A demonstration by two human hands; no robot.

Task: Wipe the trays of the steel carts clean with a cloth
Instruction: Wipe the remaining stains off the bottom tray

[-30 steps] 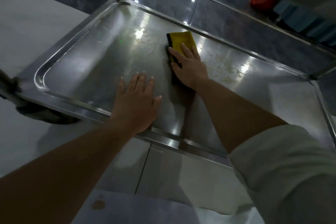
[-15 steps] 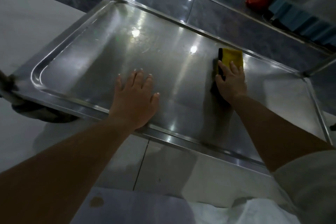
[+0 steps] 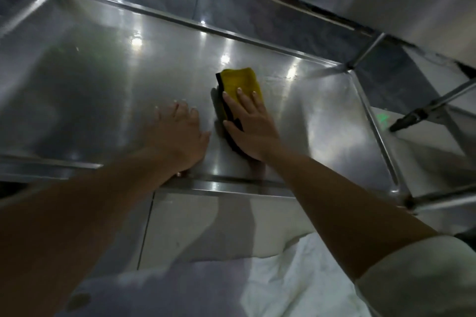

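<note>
hands: my left hand [image 3: 180,134] flat on tray [image 3: 90,80]; right hand [image 3: 248,126] flat, pressing cloth [image 3: 240,82].
progress: mid-wipe; 3 o'clock side seems unwiped.

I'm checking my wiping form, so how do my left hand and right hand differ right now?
The right hand presses flat on the yellow cloth; the left hand rests bare on the steel tray. The right hand reaches farther into the tray; the left hand sits nearer its front rim. Both lie palm down, fingers straight.
</note>
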